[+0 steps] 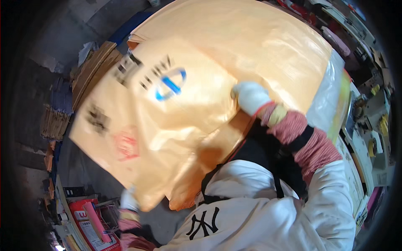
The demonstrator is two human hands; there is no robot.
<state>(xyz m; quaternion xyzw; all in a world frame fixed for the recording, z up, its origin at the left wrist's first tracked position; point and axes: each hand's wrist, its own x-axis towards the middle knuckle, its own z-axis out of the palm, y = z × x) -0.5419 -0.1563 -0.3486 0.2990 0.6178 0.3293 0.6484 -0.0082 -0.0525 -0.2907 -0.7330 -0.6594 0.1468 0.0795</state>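
Observation:
A large yellow-orange woven plastic sack [197, 108], printed with black, blue and red marks, is stretched between my two hands, its far left part blurred. My right hand [252, 98], in a white glove, is closed on the sack's right edge near the middle of the view. At the lower left, my gloved left hand [129, 200] meets the sack's near left corner; its fingers are partly hidden and blurred. Beyond and beneath lies a broad pile of the same yellow-orange sacks [259, 37], with a translucent whitish sheet [328, 85] along its right side.
Folded cardboard [93, 71] and a bundle of flat stacked pieces [56, 121] stand at the left. A red and white package [90, 224] with a pink strip sits low on the left. Along the right run work surfaces with a tape roll [372, 147] and other small items.

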